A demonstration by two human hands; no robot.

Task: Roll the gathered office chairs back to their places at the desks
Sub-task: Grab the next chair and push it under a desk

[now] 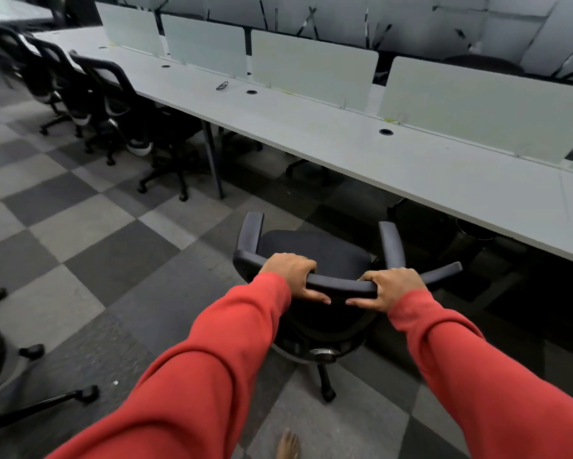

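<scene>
Rolling step in hand: left grip (290,276) and right grip (391,288) both curled round top rail of black office chair (315,250), near centre, just short of long white table (344,144). Next, likely: pushing straight ahead, tucking seat under.

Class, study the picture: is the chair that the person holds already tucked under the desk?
No, the chair stands out on the carpet in front of the desk, short of its front edge.
</scene>
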